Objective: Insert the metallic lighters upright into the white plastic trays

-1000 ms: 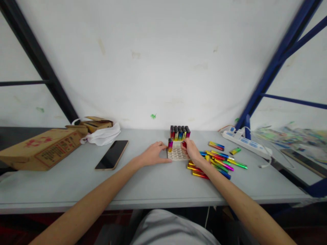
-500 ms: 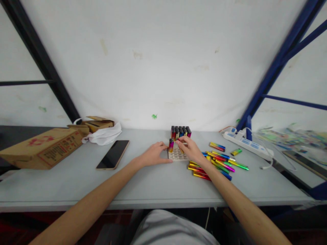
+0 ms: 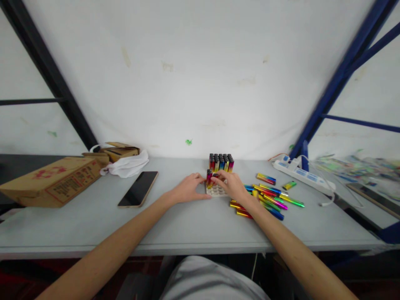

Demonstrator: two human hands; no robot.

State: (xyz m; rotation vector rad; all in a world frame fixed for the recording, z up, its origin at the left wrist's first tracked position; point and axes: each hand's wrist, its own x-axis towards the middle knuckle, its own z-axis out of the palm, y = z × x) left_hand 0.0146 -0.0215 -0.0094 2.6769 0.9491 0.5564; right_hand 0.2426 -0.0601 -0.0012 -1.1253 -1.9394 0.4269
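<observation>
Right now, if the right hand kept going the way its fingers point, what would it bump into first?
The right hand points left across the white tray, so it would probably meet the upright lighter at the tray's left corner first, then the left hand. Depth is hard to judge.

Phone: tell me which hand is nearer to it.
Left. The left hand rests on the table just right of the phone, with bare table between them. The right hand is farther right, over the white tray.

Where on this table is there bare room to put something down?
Bare patches: between the phone and the left hand, and along the near table edge. Crowded: around the white tray under the right hand, and the loose lighters beside it.
</observation>
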